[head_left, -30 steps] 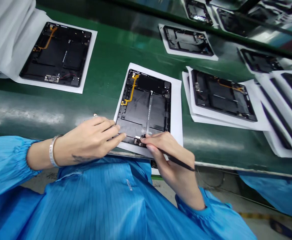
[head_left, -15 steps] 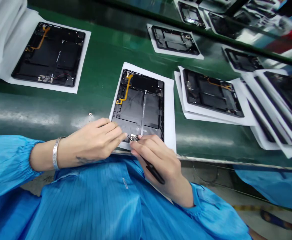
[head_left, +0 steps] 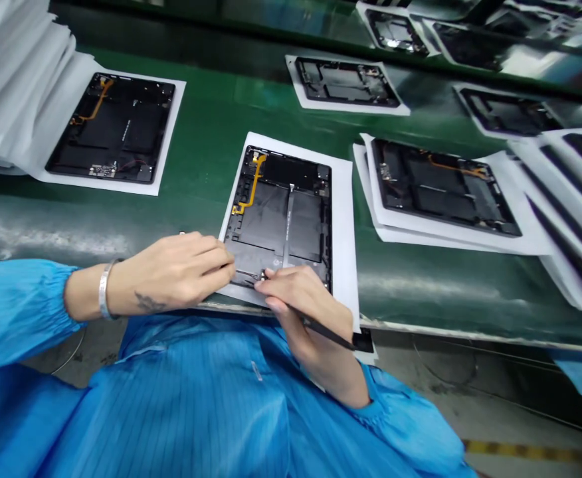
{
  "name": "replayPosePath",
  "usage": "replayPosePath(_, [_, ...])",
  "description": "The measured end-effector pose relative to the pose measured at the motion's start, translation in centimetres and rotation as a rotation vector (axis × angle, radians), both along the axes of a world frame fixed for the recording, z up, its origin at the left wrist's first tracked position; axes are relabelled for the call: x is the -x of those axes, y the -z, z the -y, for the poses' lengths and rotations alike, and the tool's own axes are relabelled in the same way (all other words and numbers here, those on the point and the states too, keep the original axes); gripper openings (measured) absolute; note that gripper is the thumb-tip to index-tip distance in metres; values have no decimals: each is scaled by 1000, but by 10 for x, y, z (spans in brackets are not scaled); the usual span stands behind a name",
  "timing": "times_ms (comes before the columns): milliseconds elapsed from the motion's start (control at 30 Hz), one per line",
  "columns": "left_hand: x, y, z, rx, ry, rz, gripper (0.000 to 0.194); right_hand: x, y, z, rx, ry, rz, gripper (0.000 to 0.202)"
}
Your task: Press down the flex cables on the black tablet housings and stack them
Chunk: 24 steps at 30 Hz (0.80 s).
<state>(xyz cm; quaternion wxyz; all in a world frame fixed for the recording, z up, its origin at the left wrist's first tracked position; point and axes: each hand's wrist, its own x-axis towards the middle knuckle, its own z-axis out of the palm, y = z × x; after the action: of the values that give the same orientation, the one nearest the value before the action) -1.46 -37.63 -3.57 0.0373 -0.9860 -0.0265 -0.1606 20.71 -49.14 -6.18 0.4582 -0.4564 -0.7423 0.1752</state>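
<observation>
In front of me an opened tablet housing (head_left: 266, 219) lies on a white sheet (head_left: 343, 239). Inside it are an orange flex cable (head_left: 256, 186), dark battery packs and a grey ribbon cable (head_left: 288, 222) running down the middle. My right hand (head_left: 311, 309) grips dark tweezers (head_left: 328, 330), whose tips point left over the housing's near edge. The small circuit board there is mostly covered by the fingers. Curled at the near left corner of the housing, my left hand (head_left: 186, 269) has its fingertips pressed together; what they pinch, if anything, is hidden.
Another opened tablet (head_left: 116, 126) lies on paper at the left, beside a pile of white sheets (head_left: 16, 99). To the right sits a tablet on layered sheets (head_left: 445, 189), next to a fanned stack (head_left: 570, 219). Beyond a dark rail are more tablets.
My right hand has turned, so the tweezers lie flatter and their tips reach left. My left hand has drawn slightly left. The small board is now largely covered.
</observation>
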Motion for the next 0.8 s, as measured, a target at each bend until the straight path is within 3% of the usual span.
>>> replayPosePath(200, [6,16,7,56,-40,10,34,0,0,0,-25,58,30,21])
replayPosePath(400, [5,16,14,81,-146,3,33,9,-5,-15,95,75,-101,18])
replayPosePath(800, [10,24,18,115,-137,53,36,17,-8,-23,105,-22,4,17])
